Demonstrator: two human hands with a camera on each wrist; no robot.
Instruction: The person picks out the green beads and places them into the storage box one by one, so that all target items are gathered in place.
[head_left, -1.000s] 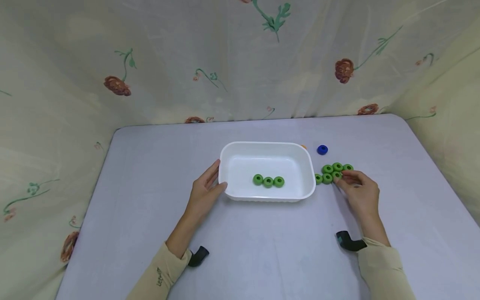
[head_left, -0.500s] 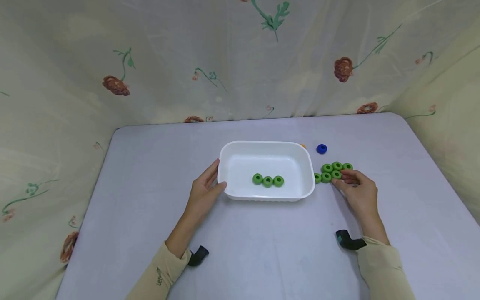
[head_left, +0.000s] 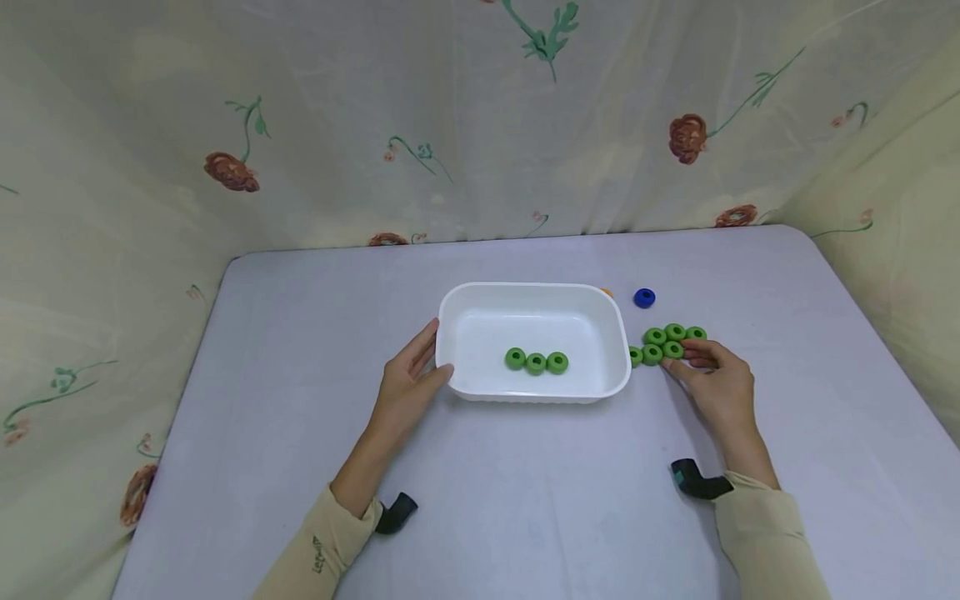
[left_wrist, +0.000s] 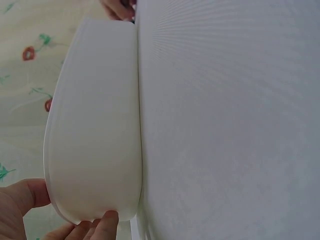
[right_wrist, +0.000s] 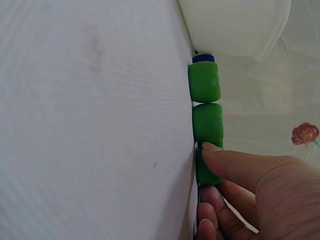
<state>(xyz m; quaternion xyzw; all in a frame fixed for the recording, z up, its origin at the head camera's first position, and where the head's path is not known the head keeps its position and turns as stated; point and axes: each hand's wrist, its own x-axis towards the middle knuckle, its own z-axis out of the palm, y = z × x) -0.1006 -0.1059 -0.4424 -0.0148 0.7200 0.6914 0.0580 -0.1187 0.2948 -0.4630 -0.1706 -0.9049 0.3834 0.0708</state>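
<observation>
A white plastic tray stands on the table with 3 green beads in a row inside it. My left hand grips the tray's left end; in the left wrist view the thumb lies at the rim and the fingertips press the wall. Right of the tray, several green beads sit in two rows on the cloth. My right hand pinches the nearest right-hand green bead between thumb and fingers. In the right wrist view the thumb covers part of that bead.
Behind the beads lies a blue bead. An orange piece shows partly behind the tray's back right corner. The table wears a pale cloth, with a flowered curtain around its back and sides. Black camera mounts protrude from both cuffs.
Almost nothing differs. The right hand stays at the same green bead, and the left hand and tray keep their place; the whole head view shifts only slightly.
</observation>
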